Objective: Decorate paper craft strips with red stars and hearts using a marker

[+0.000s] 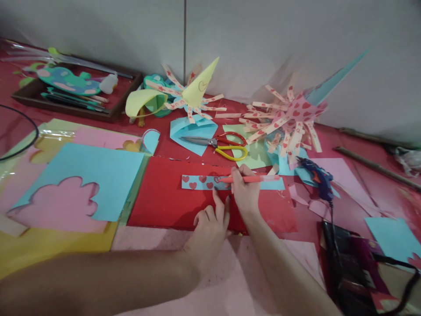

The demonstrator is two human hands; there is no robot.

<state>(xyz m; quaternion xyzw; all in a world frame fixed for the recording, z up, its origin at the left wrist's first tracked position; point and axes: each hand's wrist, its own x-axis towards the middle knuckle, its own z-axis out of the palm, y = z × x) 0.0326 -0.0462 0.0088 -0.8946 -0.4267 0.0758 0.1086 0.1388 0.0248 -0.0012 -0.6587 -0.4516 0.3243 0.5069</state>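
A long light-blue paper strip point(271, 184) lies on a red board point(158, 197). Red hearts cover its left part. My right hand point(246, 191) grips a red marker pen point(255, 179), its tip on the strip at a heart's outline. Below the strip, my left hand point(212, 218) rests on the board with an index fingertip against the strip's lower edge. Its other fingers are partly bent, and nothing is held in it. Just above the board lie scissors point(226, 145) with one red and one yellow handle loop, blades apart from my hands.
Paper craft pieces with a yellow cone point(199, 85) and a blue cone point(338, 81) stand by the wall. A glue gun point(317, 175) lies right, its cord running past a black pouch point(345, 267). Left are coloured sheets point(121, 175) and a brown tray point(113, 107) of tools.
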